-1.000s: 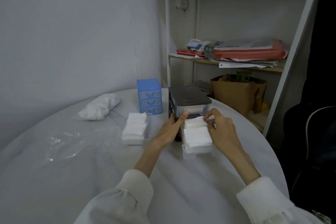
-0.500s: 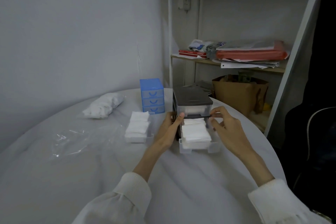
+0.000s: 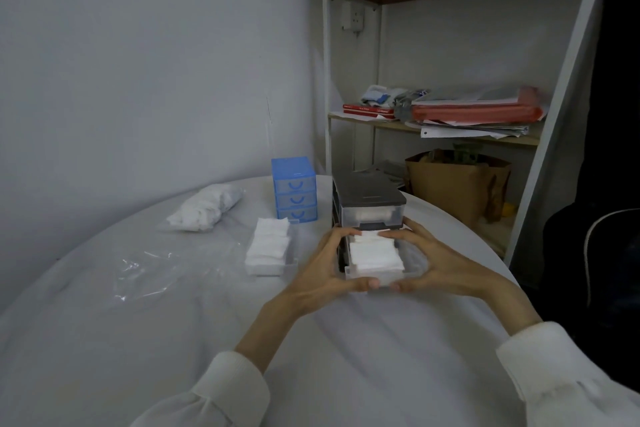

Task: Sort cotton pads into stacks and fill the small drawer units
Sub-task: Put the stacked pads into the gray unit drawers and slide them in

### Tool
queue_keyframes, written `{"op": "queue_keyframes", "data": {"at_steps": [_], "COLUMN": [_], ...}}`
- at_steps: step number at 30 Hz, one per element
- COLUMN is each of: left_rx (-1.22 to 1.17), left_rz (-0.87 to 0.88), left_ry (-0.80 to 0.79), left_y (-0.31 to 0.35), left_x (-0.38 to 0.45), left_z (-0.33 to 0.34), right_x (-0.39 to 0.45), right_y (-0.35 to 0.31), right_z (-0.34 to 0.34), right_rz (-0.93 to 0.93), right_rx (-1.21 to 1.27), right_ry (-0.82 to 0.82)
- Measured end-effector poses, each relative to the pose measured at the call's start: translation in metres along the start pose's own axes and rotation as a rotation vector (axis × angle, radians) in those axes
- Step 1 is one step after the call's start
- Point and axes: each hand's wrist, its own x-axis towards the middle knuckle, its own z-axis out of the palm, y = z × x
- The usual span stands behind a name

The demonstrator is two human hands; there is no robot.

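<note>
Materials, as I see them from my seat:

- Table (image 3: 104,340): covered in matt white cloth, lightly creased.
- Drawer (image 3: 412,269) under my fingers: clear smooth plastic; the cotton pads (image 3: 375,255) in it are soft, fibrous, matt white.
- Grey drawer unit (image 3: 369,199): matt dark plastic top, translucent plastic front.
- Blue drawer unit (image 3: 294,189) toward the table's far edge: glossy blue plastic, see-through drawers.
- Second pad stack (image 3: 268,246): same fluffy cotton, in a clear plastic tray.
- Bag of pads (image 3: 204,206) and flat wrapper (image 3: 145,263): thin, shiny, crinkled film.
- My sleeves (image 3: 228,388): matt off-white woven cloth.
</note>
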Motion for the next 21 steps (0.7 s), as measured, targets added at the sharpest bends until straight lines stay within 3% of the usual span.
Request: {"op": "queue_keyframes", "data": {"at_steps": [15,21], "left_rx": [0.253,0.050], "left_rz": [0.020,0.030], "left_ry": [0.090,0.065], "left_y": [-0.0037,-0.0026], "left_x": [0.0077,0.0060], "left_z": [-0.0017,-0.0047], "right_x": [0.0103,0.0060], "right_y": [0.0011,0.0039], "right_z": [0.0029,0.0054], "right_rz": [0.020,-0.079], "right_rx": [-0.111,0.141], "right_ry": [0.134,0.129]}}
